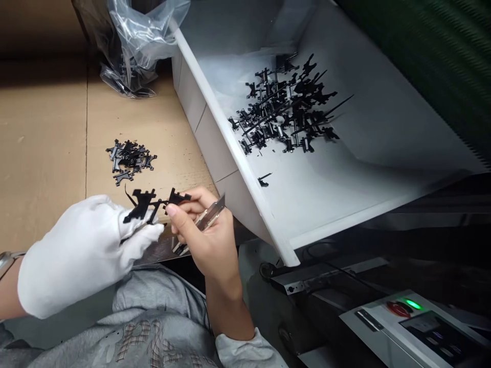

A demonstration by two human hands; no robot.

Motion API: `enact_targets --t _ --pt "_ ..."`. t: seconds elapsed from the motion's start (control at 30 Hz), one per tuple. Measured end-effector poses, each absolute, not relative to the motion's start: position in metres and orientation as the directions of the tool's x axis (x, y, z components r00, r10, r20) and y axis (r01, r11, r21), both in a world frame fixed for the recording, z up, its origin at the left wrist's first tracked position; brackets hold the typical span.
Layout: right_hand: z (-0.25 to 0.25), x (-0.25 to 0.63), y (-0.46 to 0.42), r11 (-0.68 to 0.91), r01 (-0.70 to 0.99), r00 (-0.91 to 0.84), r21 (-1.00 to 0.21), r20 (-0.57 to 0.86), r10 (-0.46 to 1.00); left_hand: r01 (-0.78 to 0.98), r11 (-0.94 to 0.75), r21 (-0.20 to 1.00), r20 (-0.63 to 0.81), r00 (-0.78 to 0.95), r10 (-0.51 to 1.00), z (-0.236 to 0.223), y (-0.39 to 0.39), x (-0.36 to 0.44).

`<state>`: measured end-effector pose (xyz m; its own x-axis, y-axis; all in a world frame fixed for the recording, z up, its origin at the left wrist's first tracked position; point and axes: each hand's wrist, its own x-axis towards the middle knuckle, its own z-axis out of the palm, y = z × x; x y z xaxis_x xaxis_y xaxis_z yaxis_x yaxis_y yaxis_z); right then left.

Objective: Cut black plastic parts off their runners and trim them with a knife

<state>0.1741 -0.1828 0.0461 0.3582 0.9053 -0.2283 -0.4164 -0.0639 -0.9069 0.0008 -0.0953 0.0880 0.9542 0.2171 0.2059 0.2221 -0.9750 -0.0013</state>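
Note:
My left hand (82, 250), in a white glove, is closed around a black plastic sprue (148, 203) with small moulded parts on it. My bare right hand (203, 230) pinches the sprue's right end with thumb and forefinger and also grips a thin metal blade (210, 213) along its palm. A small pile of separated black parts (130, 159) lies on the brown cardboard surface (49, 138) just beyond my hands.
A white sloped tray (383, 128) to the right holds a heap of black sprues (286, 110). A crumpled clear plastic bag (134, 46) lies at the back. A machine panel with a green light (413, 304) sits bottom right.

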Motion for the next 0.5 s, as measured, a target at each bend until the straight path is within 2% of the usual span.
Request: enact_targets --t 0.07,0.17,0.27,0.37,0.43,0.5 --pt "0.043 0.174 -0.180 -0.089 -0.530 0.289 -0.844 -0.278 0.916 0.209 -0.972 -0.106 0.214 0.959 0.183 0.090 -0.096 0.003" --pt "0.039 0.172 -0.177 -0.136 -0.657 0.180 -0.742 -0.329 0.927 0.222 -0.961 -0.168 0.239 0.955 0.179 0.093 -0.097 0.007" --pt "0.035 0.166 -0.177 -0.087 -0.616 0.262 -0.783 -0.309 0.914 0.266 -0.945 -0.191 0.287 0.936 0.205 0.094 -0.101 0.008" --pt "0.034 0.161 -0.178 -0.048 -0.546 0.343 -0.836 -0.275 0.898 0.322 -0.921 -0.220 0.268 0.928 0.261 0.094 -0.104 0.005" --pt "0.034 0.161 -0.180 -0.079 -0.593 0.287 -0.802 -0.301 0.909 0.308 -0.930 -0.203 0.238 0.936 0.258 0.095 -0.103 0.001" --pt "0.035 0.165 -0.181 -0.134 -0.676 0.169 -0.724 -0.329 0.929 0.245 -0.965 -0.094 0.200 0.954 0.223 0.098 -0.096 -0.003"
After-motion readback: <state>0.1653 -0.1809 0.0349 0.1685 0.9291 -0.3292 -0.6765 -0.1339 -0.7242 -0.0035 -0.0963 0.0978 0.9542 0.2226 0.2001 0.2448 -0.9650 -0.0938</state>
